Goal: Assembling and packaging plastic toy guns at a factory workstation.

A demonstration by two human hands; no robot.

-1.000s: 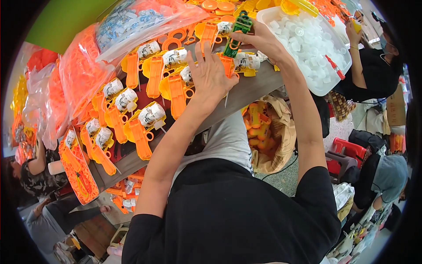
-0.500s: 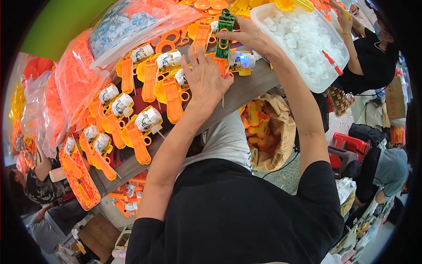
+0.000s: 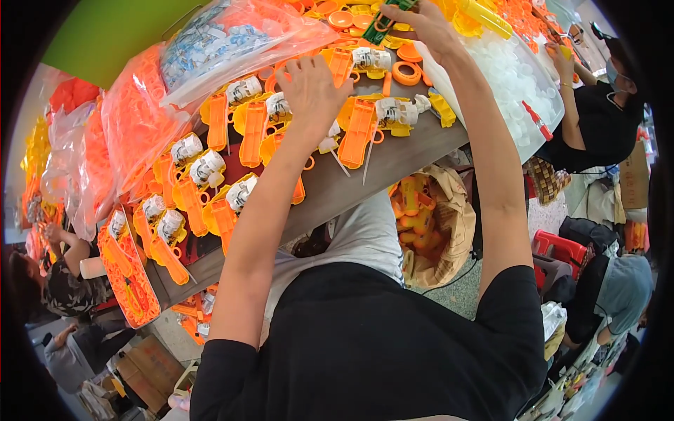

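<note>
My right hand grips a green rectangular plastic piece at the far side of the table. My left hand is open, its fingers spread over the parts; whether it touches any is hard to tell. Below and right of it lies an orange-and-yellow toy gun half with a white cylindrical mechanism fitted in it. Another toy gun half, with a white mechanism, lies farther back between my hands. Several similar halves, such as one orange toy gun half, spread leftward; my left forearm partly covers some.
A clear bin of translucent caps stands at right. Plastic bags with blue-white parts and orange parts lie back left. An orange-filled tray is at the left edge. A paper sack stands below the table; co-workers sit both sides.
My right hand has lifted the green piece away from the toy gun half, up and to the far side. The blue glow on the white mechanism is gone. My left hand has shifted slightly farther away.
</note>
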